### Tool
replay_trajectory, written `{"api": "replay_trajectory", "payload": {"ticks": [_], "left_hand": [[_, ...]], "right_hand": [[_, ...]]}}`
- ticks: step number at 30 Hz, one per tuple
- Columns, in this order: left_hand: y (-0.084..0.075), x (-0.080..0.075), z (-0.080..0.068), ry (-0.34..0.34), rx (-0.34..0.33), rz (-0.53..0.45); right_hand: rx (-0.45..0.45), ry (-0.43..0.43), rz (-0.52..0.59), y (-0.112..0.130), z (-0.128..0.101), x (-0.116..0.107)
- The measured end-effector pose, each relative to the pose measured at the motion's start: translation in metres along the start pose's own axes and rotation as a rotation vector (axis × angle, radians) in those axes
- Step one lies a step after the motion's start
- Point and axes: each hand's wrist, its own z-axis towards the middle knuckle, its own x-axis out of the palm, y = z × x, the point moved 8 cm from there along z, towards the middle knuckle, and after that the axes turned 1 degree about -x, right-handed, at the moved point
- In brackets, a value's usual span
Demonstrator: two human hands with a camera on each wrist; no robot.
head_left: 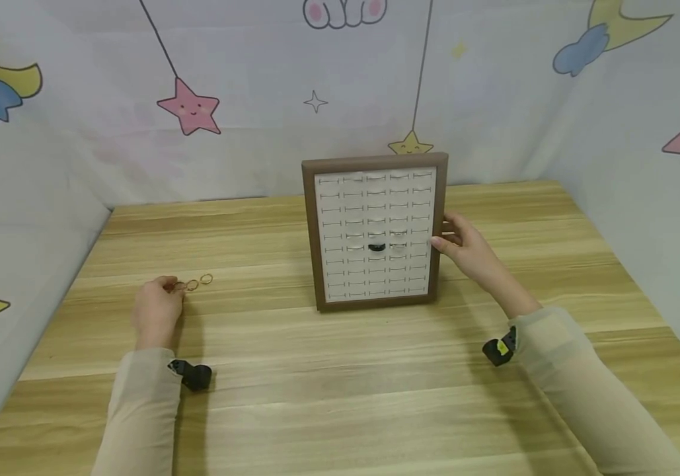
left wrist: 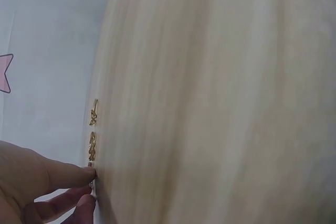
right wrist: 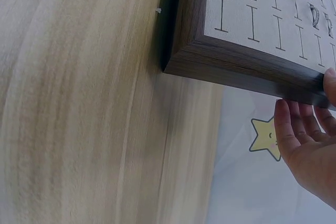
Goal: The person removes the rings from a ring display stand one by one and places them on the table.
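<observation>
My left hand (head_left: 158, 309) pinches a gold ring (left wrist: 91, 164), two rings (left wrist: 92, 148) beside it; my right hand (head_left: 474, 254) grips the display board (head_left: 365, 278). Pickup seems underway, needing a steady lift.

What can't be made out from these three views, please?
Ring at the left hand: left wrist view, mostly covered by the thumb and fingers.
Right hand's fingertips: head view, hidden behind the board.
Board's back: head view, hidden by its front.
Rest of the board: right wrist view, cut off by the top and right edges.
Silver rings' details: head view, too small.
</observation>
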Motion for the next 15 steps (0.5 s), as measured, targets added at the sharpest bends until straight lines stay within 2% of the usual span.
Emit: {"api": "replay_trajectory", "payload": {"ticks": [4, 8, 15], "left_hand": [[0.000, -0.001, 0.000, -0.003, -0.007, -0.003], [-0.007, -0.004, -0.002, -0.036, 0.029, -0.010], [-0.038, -0.011, -0.009, -0.099, 0.129, -0.086]], "right_hand": [[-0.004, 0.000, 0.001, 0.000, 0.001, 0.001], [-0.003, -0.002, -0.002, 0.001, 0.000, 0.000], [-0.010, -0.009, 0.004, 0.000, 0.000, 0.000]]}}
